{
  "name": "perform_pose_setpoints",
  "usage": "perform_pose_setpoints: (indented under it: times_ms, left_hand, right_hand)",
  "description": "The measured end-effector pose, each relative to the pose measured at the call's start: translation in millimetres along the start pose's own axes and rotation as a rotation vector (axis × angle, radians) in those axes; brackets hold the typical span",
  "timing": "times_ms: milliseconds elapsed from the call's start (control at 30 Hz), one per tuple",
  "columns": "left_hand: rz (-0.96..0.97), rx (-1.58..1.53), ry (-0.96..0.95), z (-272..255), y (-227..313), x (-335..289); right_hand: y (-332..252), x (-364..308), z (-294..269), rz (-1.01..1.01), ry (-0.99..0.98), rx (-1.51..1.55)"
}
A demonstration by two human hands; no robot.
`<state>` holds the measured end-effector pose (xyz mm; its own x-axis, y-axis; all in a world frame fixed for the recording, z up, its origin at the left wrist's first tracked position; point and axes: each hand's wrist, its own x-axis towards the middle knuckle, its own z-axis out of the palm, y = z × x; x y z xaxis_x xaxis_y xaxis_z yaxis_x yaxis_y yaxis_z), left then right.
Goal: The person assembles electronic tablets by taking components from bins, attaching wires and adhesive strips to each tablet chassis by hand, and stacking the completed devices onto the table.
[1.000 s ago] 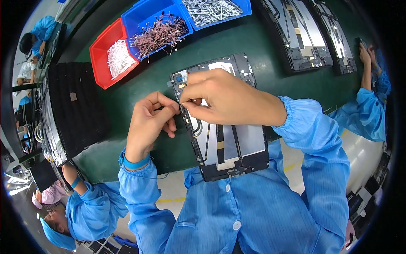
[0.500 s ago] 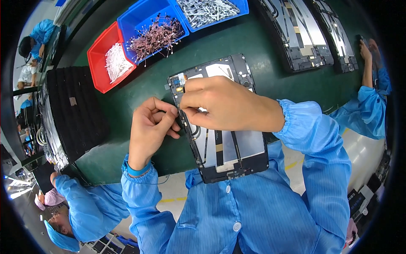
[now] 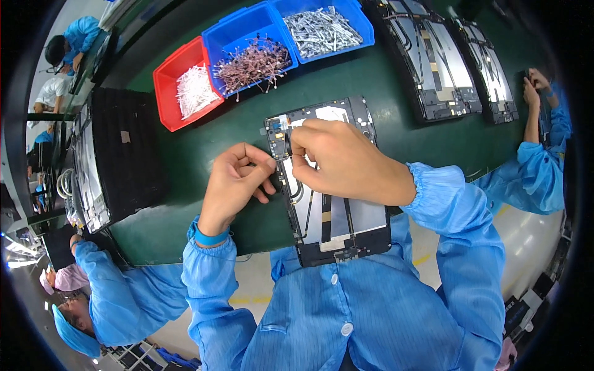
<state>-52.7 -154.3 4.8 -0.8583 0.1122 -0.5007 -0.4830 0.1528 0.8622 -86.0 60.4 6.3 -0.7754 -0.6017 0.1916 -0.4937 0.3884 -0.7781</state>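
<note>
The right hand (image 3: 346, 164) pinches its grip shut on a small part at the upper left corner of the black frame panel (image 3: 328, 185); the left hand (image 3: 238, 182) is curled at the panel's 9 o'clock edge, its grip contents unclear. The panel lies flat on the green worktop (image 3: 185, 204), long axis 12 to 6. At 11 o'clock sit a red bin (image 3: 167, 86) and a blue bin (image 3: 232, 40); at 9, a black tray (image 3: 124, 154).

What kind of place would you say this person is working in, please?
Most likely an electronics assembly line: an opened tablet frame lies on a green bench, bins of small parts stand behind it, and a co-worker wears the same blue coat.
</note>
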Motion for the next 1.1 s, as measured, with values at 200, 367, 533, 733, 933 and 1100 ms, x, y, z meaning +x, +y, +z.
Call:
perform_pose_setpoints:
  times_ms: [200,367,533,733,933,1100]
  left_hand:
    - [0.04,0.076,-0.024,-0.5,4.9,4.0]
    - [0.016,0.136,-0.012,-0.4,4.1,6.5]
    - [0.144,0.083,-0.021,0.1,-5.5,0.8]
    - [0.193,0.084,0.021,1.0,-10.1,-4.6]
    - [0.482,0.163,0.274,5.5,-20.3,-9.8]
    - [1.043,0.793,0.631,33.2,12.8,-28.6]
  right_hand:
    - [7.9,5.5,8.8,-0.073,0.06,-0.068]
    - [15.2,43.3,-44.3,0.157,0.074,-0.037]
    - [57.7,76.6,-84.5,0.111,0.315,-0.61]
    - [69.5,83.8,-88.4,0.1,0.169,-0.734]
    - [25.5,56.9,-83.5,-0.04,0.226,-0.652]
    - [-38.5,16.7,-59.1,-0.202,-0.107,-0.399]
